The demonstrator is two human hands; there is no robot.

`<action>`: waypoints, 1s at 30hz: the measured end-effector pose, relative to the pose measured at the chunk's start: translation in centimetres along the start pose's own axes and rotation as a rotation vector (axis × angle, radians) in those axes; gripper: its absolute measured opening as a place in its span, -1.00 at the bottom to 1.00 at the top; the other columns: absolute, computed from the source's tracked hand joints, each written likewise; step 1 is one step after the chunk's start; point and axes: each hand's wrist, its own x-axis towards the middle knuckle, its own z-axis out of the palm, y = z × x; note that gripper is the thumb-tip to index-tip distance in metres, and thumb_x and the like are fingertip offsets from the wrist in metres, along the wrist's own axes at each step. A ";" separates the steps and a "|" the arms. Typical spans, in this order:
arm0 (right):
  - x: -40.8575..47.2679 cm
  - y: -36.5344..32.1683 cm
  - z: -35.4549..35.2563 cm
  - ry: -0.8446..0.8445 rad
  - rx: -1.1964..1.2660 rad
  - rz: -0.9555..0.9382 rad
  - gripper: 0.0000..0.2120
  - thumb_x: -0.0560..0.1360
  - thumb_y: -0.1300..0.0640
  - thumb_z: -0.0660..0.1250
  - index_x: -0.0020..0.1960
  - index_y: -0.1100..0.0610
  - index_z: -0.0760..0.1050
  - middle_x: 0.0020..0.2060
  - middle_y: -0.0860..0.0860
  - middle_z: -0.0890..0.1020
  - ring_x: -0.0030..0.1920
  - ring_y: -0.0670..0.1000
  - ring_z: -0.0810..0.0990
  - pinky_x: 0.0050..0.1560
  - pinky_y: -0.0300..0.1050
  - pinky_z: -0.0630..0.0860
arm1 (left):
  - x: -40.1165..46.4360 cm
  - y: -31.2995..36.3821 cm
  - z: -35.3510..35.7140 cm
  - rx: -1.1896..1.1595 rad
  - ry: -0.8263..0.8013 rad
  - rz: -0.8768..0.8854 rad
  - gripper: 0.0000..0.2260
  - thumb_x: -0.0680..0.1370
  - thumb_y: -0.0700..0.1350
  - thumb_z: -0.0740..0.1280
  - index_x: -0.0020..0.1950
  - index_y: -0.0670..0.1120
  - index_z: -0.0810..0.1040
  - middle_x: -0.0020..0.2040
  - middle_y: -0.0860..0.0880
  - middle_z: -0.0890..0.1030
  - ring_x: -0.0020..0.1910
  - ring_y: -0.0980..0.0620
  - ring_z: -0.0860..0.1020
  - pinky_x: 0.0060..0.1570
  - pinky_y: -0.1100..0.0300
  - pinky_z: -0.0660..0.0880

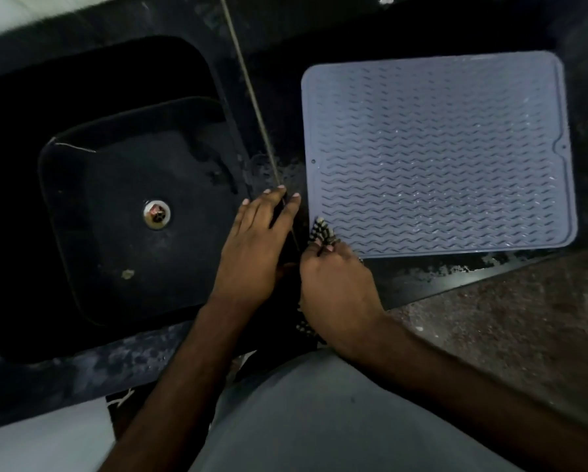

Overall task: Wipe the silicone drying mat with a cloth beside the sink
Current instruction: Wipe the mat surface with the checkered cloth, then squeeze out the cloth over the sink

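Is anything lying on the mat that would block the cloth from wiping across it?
Nothing visible does. The mat is bare; the right hand holds the cloth at its near-left corner.

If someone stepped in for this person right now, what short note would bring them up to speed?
Left hand: empty, flat on the dark counter between the sink and the mat.
Right hand: gripping the patterned cloth, whose tip touches the near left corner of the mat.
Grey silicone mat: flat on the counter, right of the sink, with white specks showing.
Done: cloth brought to the mat.
Left: wipe the whole mat.
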 end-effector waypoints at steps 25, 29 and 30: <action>0.8 3.9 -7.4 -0.072 2.041 -0.041 -0.60 0.67 0.01 0.10 0.36 0.21 0.47 0.22 0.21 0.61 0.26 0.20 0.57 0.22 0.14 0.53 | 0.3 6.5 -10.1 -1.639 0.186 -0.571 -0.57 0.64 0.16 0.25 0.27 -0.15 0.64 0.13 -0.17 0.71 0.04 -0.11 0.70 -0.19 0.10 0.64; 0.7 4.8 -7.9 -0.034 1.648 -0.146 -0.55 0.50 -0.15 0.32 0.25 0.11 0.49 0.08 -0.01 0.69 0.14 0.02 0.64 0.03 -0.18 0.58 | -0.1 6.6 -11.4 -1.347 0.328 -0.665 -0.72 0.66 0.05 0.30 0.07 -0.10 0.70 -0.08 -0.08 0.75 -0.10 -0.04 0.72 -0.21 0.11 0.64; 1.0 5.1 -7.7 0.021 1.545 -0.172 -0.54 0.46 -0.09 0.43 0.26 0.09 0.44 0.07 -0.03 0.68 0.12 -0.03 0.64 0.03 -0.18 0.58 | -0.1 6.6 -11.6 -1.256 0.345 -0.674 -0.70 0.65 0.11 0.29 0.03 -0.06 0.71 -0.09 -0.05 0.75 -0.08 -0.04 0.72 -0.09 0.02 0.66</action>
